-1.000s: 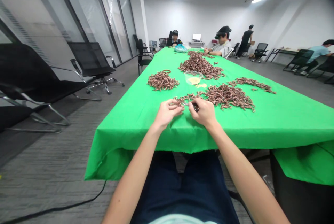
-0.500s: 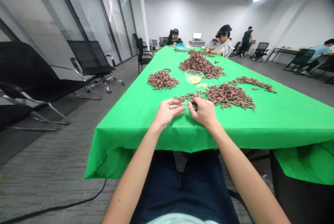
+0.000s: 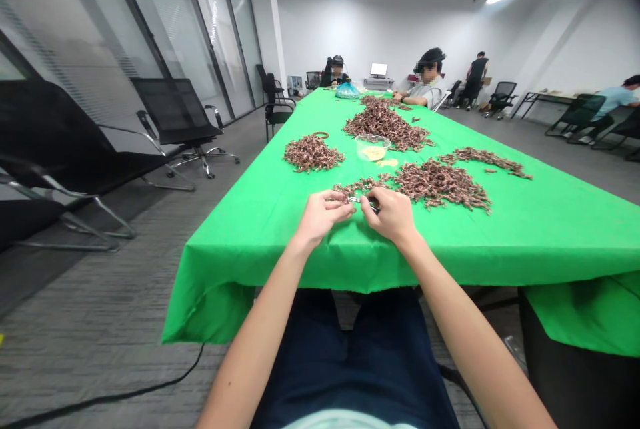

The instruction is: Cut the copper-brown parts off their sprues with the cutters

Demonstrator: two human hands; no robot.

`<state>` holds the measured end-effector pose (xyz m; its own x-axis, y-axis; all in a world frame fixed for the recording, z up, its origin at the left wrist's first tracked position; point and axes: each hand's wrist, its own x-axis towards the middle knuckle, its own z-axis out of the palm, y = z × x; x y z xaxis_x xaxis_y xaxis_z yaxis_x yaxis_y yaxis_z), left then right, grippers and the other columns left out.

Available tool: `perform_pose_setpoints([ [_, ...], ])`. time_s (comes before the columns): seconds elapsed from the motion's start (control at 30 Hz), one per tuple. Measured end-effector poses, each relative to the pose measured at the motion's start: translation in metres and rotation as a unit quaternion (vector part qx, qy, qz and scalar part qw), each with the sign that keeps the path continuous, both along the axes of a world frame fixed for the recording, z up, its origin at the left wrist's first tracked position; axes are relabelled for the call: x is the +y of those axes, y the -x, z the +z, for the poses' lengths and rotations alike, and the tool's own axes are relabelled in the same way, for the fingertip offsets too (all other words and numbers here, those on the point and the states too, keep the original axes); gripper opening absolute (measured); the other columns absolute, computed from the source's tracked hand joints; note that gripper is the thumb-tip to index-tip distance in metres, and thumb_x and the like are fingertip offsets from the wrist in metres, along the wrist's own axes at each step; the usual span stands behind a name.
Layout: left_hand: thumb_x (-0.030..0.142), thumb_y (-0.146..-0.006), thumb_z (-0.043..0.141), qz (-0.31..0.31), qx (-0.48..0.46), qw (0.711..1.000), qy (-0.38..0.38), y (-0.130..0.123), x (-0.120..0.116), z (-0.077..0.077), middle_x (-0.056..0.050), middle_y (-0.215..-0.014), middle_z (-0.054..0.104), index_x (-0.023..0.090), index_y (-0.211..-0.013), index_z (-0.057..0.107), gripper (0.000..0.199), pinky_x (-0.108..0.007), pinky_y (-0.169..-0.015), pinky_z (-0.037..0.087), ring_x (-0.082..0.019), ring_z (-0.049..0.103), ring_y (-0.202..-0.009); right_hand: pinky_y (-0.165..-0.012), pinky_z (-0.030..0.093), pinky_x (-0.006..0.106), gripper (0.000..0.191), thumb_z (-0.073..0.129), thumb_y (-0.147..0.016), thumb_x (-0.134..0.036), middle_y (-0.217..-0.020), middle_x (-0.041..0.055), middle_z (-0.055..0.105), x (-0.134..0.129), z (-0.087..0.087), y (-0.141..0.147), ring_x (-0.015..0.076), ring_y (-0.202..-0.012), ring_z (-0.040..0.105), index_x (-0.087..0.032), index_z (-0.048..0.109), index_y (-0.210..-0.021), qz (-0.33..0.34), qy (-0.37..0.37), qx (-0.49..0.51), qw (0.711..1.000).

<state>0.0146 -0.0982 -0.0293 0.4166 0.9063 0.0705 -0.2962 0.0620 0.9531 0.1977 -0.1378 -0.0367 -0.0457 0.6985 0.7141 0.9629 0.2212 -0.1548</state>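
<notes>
My left hand [image 3: 324, 215] and my right hand [image 3: 393, 215] meet above the green tablecloth [image 3: 500, 242], close to its near edge. A small metal tool [image 3: 361, 201], possibly tweezers, shows between them, gripped in my right fingers. My left fingertips are pinched close to its tip, and whatever they hold is hidden. Just beyond my hands lies a wide pile of small brown pieces [image 3: 435, 187]. A thin scatter of them [image 3: 357, 186] reaches my left fingers. More piles [image 3: 313, 153] [image 3: 385, 130] lie farther off, near a clear plastic bowl [image 3: 373, 147] with yellow contents.
Two seated people [image 3: 336, 72] [image 3: 429, 79] work at the far end of the long table, near a blue plastic bag [image 3: 347, 91]. Black mesh chairs [image 3: 170, 115] stand along a glass wall on the left. A black cable [image 3: 150, 389] crosses the floor.
My hands stay together in almost the same place, with small finger movements. The whole view has shifted slightly as my head moved.
</notes>
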Motion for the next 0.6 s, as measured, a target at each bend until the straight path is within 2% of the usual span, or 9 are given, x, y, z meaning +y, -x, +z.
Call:
perform_pose_setpoints([
  [0.27,0.025,-0.056,0.096,-0.006,0.005,1.000,-0.006,0.0003,0.0003,-0.0024,-0.011,-0.082,0.077,0.010,-0.090,0.064,0.049,-0.042,-0.086,0.058,-0.022,0.075,-0.076,-0.058,0.030,0.029,0.036,0.049,-0.096,-0.044,-0.071,0.0048,0.070,0.0001,0.0006,0.0001,0.0177,-0.065,0.063,-0.019,0.065,-0.075,-0.002,0.002,-0.001,1.000],
  [0.6,0.020,-0.052,0.096,-0.009,0.016,0.997,-0.075,0.0006,0.0001,-0.0025,-0.009,-0.085,0.076,0.013,-0.086,0.061,0.049,-0.038,-0.084,0.057,-0.023,0.074,-0.084,-0.057,0.030,0.029,0.042,0.047,-0.096,-0.045,-0.062,0.0040,0.067,-0.0009,0.0034,0.0006,0.0167,-0.057,0.060,-0.020,0.063,-0.067,0.008,0.024,0.012,1.000],
])
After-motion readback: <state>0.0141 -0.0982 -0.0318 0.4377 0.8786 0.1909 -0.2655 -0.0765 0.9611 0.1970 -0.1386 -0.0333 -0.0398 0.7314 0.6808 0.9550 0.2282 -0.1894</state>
